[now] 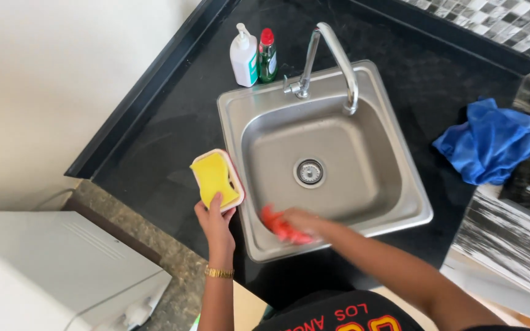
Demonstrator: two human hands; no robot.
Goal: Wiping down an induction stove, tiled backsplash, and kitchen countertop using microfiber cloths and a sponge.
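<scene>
Left hand (215,219) grips the yellow sponge (215,178) on the desk (154,141) while right hand (299,222) clutches a red cloth (280,227) inside the steel sink (338,242).

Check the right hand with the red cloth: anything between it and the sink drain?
Nothing visible. The right hand holds the red cloth, blurred, at the near inside wall of the sink. The basin floor from there to the drain is bare steel. The faucet spout hangs above the far side.
</scene>
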